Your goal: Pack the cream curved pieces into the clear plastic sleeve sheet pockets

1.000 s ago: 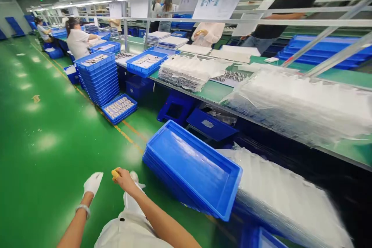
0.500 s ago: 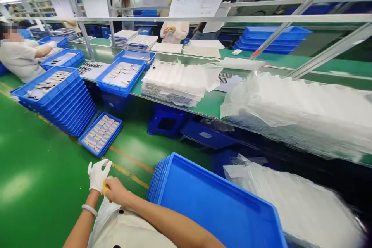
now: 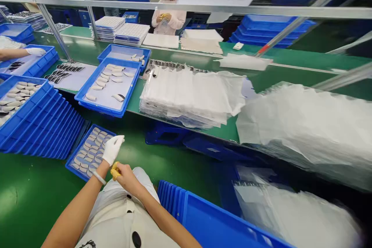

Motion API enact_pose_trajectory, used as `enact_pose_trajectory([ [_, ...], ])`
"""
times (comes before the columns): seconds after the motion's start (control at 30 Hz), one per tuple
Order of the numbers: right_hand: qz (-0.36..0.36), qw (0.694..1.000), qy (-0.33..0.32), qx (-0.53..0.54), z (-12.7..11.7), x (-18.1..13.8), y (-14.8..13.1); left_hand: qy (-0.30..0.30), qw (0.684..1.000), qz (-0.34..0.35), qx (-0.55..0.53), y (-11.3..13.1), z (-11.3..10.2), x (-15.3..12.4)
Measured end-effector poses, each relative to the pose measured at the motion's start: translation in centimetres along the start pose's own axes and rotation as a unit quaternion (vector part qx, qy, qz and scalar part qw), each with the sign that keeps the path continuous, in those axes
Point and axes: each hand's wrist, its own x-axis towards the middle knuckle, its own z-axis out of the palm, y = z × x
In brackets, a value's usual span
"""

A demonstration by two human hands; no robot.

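Observation:
My left hand (image 3: 113,150) wears a white glove, its fingers bent and pressed together, with nothing visible between them. A pale bracelet (image 3: 99,177) circles that wrist. Just below the wrist, close beside it, is my right hand (image 3: 125,175), ungloved with yellow coverings on some fingertips. Its fingers are curled in, and whatever lies inside them is hidden. Behind my left hand a low blue tray (image 3: 76,175) holds rows of pale curved pieces (image 3: 90,154).
On the green bench stand a blue tray (image 3: 101,111) of curved pieces and a stack of white wrapped sheets (image 3: 188,93). Stacked blue trays rise at left (image 3: 49,124) and lower right (image 3: 221,221). A co-worker's gloved hand (image 3: 36,51) reaches into another tray; another person (image 3: 170,19) stands opposite.
The view has shifted closer to the bench. My left hand's spread fingers have come together. My right hand has moved away from the glove cuff and stays curled.

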Motion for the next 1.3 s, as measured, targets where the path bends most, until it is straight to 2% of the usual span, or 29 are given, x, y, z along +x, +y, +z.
enact_pose_trajectory([
  [0.13,0.021,0.999,0.031,0.015,-5.8,3.8,1.6,-0.017,1.000,-0.005,-0.021,3.0,4.0,6.0],
  [0.23,0.033,0.997,0.061,0.017,-11.4,7.3,3.4,0.014,0.999,-0.020,-0.021,3.8,5.5,10.0],
  [0.3,0.028,0.997,0.072,0.010,-15.2,10.1,3.8,0.048,0.998,-0.033,-0.009,3.9,4.9,12.6],
  [0.4,0.002,0.997,0.075,-0.007,-20.1,14.6,2.8,0.100,0.993,-0.053,0.027,4.2,2.2,16.4],
  [0.53,-0.035,0.996,0.073,-0.042,-24.1,21.9,-0.5,0.124,0.986,-0.064,0.088,4.4,-1.2,22.8],
  [0.6,-0.038,0.994,0.072,-0.068,-25.0,26.2,-2.1,0.106,0.986,-0.059,0.113,4.3,-1.5,26.5],
  [0.7,-0.018,0.991,0.070,-0.115,-25.1,32.5,-3.5,0.060,0.987,-0.049,0.140,3.8,-0.5,31.3],
  [0.8,0.025,0.983,0.063,-0.172,-24.3,37.2,-4.3,0.010,0.986,-0.046,0.162,3.1,0.7,34.0],
  [0.9,0.072,0.969,0.049,-0.230,-23.5,39.6,-4.8,-0.029,0.982,-0.047,0.181,3.0,1.0,34.8],
  [1.07,0.131,0.955,0.031,-0.266,-22.8,40.5,-5.0,-0.050,0.978,-0.058,0.194,3.5,-0.4,34.8],
  [1.17,0.151,0.960,0.034,-0.236,-22.9,40.9,-5.0,-0.052,0.977,-0.077,0.193,3.6,-2.2,34.1],
  [1.3,0.155,0.976,0.052,-0.142,-23.9,41.2,-5.3,-0.027,0.980,-0.098,0.168,3.5,-5.7,33.0],
])
